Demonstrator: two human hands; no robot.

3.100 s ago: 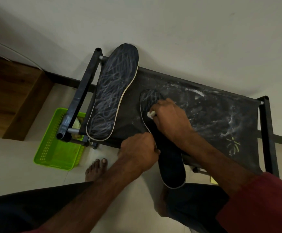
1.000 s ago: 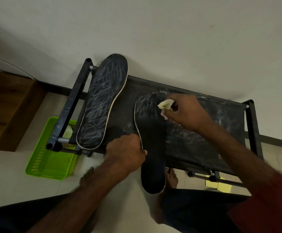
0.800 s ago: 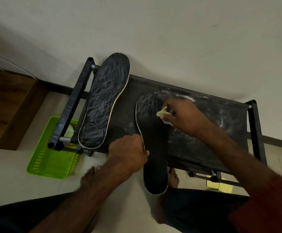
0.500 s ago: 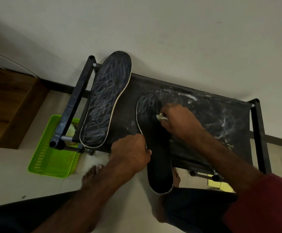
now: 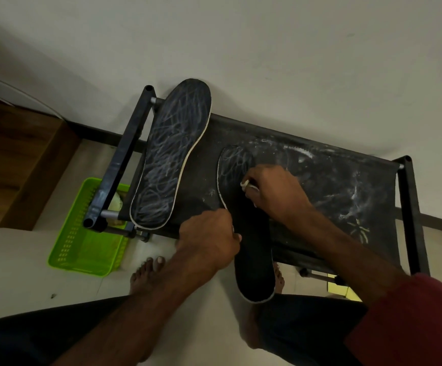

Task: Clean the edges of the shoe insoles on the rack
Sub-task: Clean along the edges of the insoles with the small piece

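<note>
Right hand (image 5: 275,194) is back down on the insole (image 5: 251,260) overhanging the rack (image 5: 346,186) front, fingers pinching a white wad (image 5: 245,184). Left hand (image 5: 209,239) fingers curl round its edge. Probably light and floppy: grip mid-length.

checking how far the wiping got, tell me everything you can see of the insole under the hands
The insole is dark and flat with a thin pale rim. Pale chalky scribbles cover its toe end; the rest looks plain dark. It lies on the black rack, toe toward the wall, heel overhanging the front edge. The left hand grips its left edge at mid-length, and the right hand presses a small pale wad onto its forefoot.
</note>
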